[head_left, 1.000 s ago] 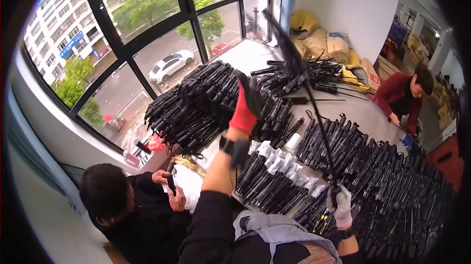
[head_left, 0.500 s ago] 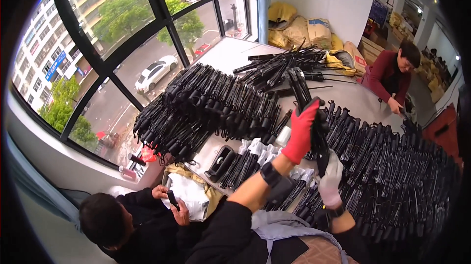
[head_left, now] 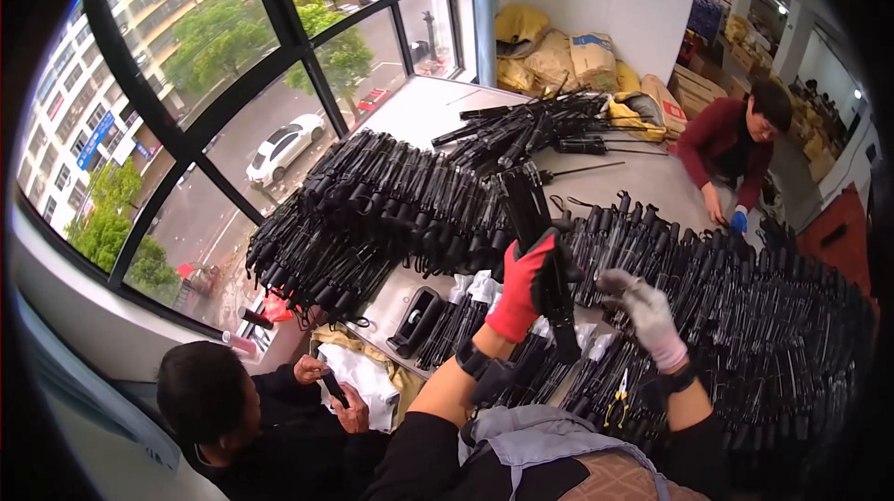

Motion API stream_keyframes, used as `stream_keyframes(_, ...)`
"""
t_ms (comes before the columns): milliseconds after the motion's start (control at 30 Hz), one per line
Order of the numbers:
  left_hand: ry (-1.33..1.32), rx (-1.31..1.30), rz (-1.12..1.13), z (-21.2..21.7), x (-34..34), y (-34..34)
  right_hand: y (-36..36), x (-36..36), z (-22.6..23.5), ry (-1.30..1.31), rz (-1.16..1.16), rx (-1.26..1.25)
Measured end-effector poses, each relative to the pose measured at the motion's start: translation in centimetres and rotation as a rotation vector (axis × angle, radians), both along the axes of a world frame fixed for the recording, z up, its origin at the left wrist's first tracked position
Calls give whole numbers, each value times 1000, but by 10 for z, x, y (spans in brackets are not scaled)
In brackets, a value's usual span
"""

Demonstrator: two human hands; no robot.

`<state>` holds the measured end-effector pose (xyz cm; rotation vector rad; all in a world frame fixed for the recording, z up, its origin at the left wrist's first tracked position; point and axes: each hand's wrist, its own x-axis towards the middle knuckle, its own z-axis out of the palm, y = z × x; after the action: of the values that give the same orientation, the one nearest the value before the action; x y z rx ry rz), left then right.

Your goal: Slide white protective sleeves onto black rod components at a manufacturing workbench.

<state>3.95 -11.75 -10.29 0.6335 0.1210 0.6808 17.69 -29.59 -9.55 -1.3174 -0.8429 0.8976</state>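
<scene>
In its red and black glove, my left hand (head_left: 521,294) is closed round a bundle of black folding umbrella frames (head_left: 523,205). The bundle stands nearly upright above the table, slightly tilted, its lower end beside my wrist. To its right, my right hand (head_left: 649,319), in a whitish glove with dark fingertips, is raised with the fingers apart and nothing in it. Under that hand lies a wide pile of black umbrella frames (head_left: 726,333) with handles. Yellow-handled pliers (head_left: 617,400) rest on the frames near my right wrist.
Left of the bundle is a stacked heap of umbrella frames (head_left: 372,203); a looser heap (head_left: 531,124) lies at the back of the table (head_left: 433,96). A black tray (head_left: 414,322) sits near the front edge. Co-workers handle things at left (head_left: 219,408) and far right (head_left: 722,142).
My left hand has carried the bundle left and slightly down. My right hand has come away from the bundle's lower end and opened. The pliers now show.
</scene>
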Motion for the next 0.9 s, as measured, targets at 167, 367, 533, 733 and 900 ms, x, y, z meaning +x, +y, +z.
stream_keyframes(167,245,156,-64,-5,-11,-7,8,37,57,-32,134,-264)
stream_keyframes(367,509,506,-97,-18,-22,-13,58,19,119,-1322,244,-191)
stream_keyframes(533,580,972,-5,-34,-20,-17,76,11,104,-1612,442,-428)
stream_keyframes(733,586,585,-83,-65,-24,-15,45,35,-6,-406,460,-415)
stream_keyframes(900,347,-71,-244,-102,-13,-13,-44,31,-99,94,-111,-487)
